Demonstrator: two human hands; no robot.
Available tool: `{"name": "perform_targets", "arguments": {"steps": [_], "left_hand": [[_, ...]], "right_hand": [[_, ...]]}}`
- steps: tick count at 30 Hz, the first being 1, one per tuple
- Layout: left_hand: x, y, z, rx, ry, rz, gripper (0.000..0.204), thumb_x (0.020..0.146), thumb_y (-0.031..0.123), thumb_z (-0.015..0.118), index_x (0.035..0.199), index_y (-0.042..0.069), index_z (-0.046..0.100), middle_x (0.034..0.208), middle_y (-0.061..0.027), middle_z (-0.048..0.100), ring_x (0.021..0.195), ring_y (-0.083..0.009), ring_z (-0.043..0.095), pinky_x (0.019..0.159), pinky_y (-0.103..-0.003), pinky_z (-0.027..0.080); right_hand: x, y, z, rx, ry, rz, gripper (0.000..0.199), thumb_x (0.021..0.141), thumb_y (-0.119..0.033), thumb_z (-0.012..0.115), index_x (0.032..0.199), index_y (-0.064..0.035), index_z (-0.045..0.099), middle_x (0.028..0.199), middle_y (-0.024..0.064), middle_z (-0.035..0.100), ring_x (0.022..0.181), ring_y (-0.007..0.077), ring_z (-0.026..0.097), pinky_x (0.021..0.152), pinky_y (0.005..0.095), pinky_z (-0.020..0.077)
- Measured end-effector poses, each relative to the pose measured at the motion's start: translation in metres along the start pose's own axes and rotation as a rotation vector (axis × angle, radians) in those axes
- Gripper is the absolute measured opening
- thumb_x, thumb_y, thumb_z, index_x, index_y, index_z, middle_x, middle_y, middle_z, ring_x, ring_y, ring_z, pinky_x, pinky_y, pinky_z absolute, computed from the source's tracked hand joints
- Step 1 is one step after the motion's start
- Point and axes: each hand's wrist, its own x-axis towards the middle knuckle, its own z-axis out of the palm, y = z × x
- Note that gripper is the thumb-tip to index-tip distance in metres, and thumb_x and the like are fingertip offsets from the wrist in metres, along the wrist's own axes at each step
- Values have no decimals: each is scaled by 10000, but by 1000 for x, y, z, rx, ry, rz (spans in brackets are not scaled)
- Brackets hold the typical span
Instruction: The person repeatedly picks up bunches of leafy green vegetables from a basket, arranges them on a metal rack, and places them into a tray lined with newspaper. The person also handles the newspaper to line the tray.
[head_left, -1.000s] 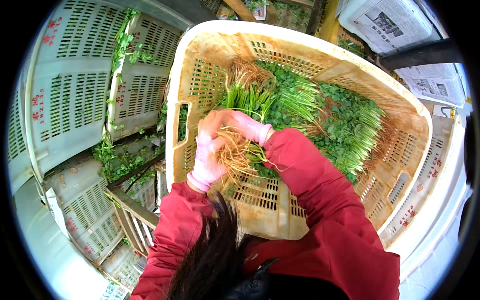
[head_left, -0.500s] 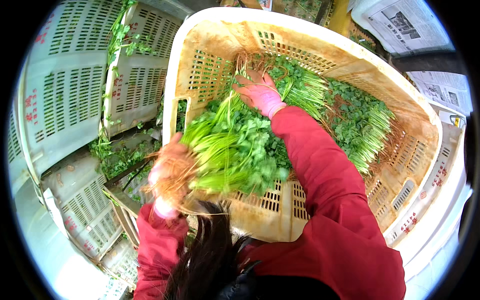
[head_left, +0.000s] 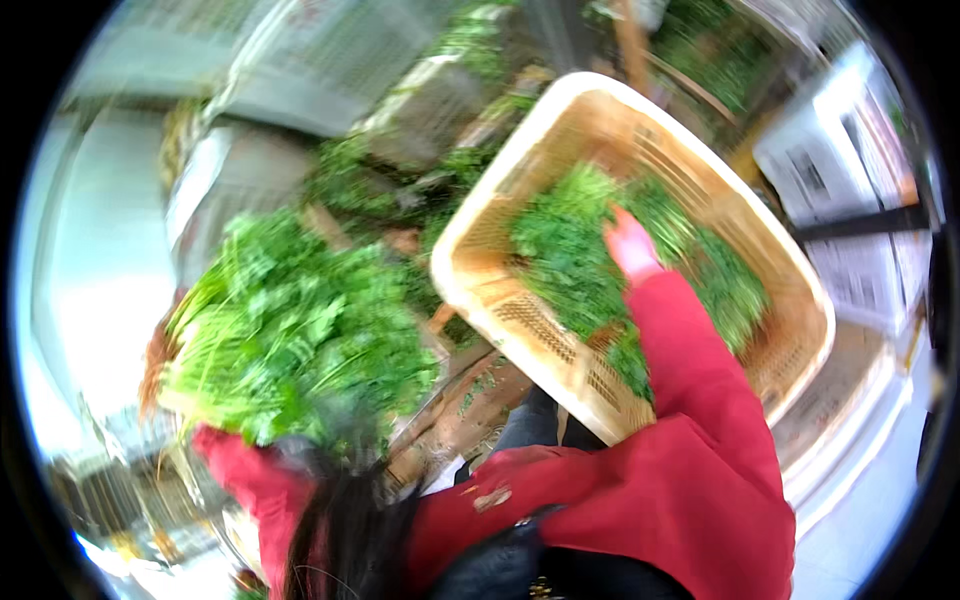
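We see blurred pale crates (head_left: pixel 330 80) at upper left, bright glare, brown floor (head_left: pixel 492 392), and white boxes (head_left: pixel 815 165) at right.

So the big crate (head_left: pixel 470 225) sits ahead of me and to my right, with piles of greens (head_left: pixel 565 245) lying in it. My right hand (head_left: pixel 632 248) is inside too, at the greens. Off to my left there's a bunch (head_left: pixel 300 325), outside the crate and apart from it, roots on its left end, leaves toward the crate. My left sleeve (head_left: pixel 255 480) ends just below it, hand hidden. Loose stems (head_left: pixel 350 180) lie behind the bunch, other crates (head_left: pixel 330 75) farther back, and boxes (head_left: pixel 815 165) stand right of the big crate.
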Motion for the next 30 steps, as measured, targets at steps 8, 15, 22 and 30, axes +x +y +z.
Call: {"name": "perform_targets", "arguments": {"steps": [8, 15, 22, 30], "left_hand": [[59, -141, -77, -476, 171, -534, 594, 963, 539, 524, 1286, 53, 414, 1347, -128, 474, 1257, -330, 480, 1126, -527, 355], [66, -215, -64, -626, 46, -810, 746, 957, 599, 495, 1434, 45, 346, 1472, -156, 416, 1347, -354, 432, 1122, -522, 358], [-15, -294, -200, -579, 112, -820, 909, 945, 665, 464, 1576, 46, 254, 1609, -169, 314, 1453, -361, 344, 1141, -513, 322], [-98, -324, -212, -548, 143, -587, 662, 1046, 475, 422, 1539, 39, 346, 1565, -132, 393, 1416, -263, 415, 1154, -388, 313]], "right_hand": [[-164, -159, -76, -43, 115, -482, 324, 852, -70, 711, 1175, -49, 708, 1027, 137, 717, 937, 298, 658, 879, 402, 519], [-169, -486, 11, 395, -864, -846, 1035, 678, -249, 890, 1537, -31, 354, 1398, 195, 558, 1301, 334, 520, 1100, 394, 401], [-214, -384, 177, -164, -667, -183, 1106, 817, -588, 723, 1543, 82, 224, 1477, 335, 442, 1365, 416, 472, 1124, 421, 381], [-214, -459, 164, -441, -410, -831, 934, 709, -519, 813, 1451, -66, 472, 1487, 237, 433, 1345, 407, 446, 1114, 493, 369]]}}
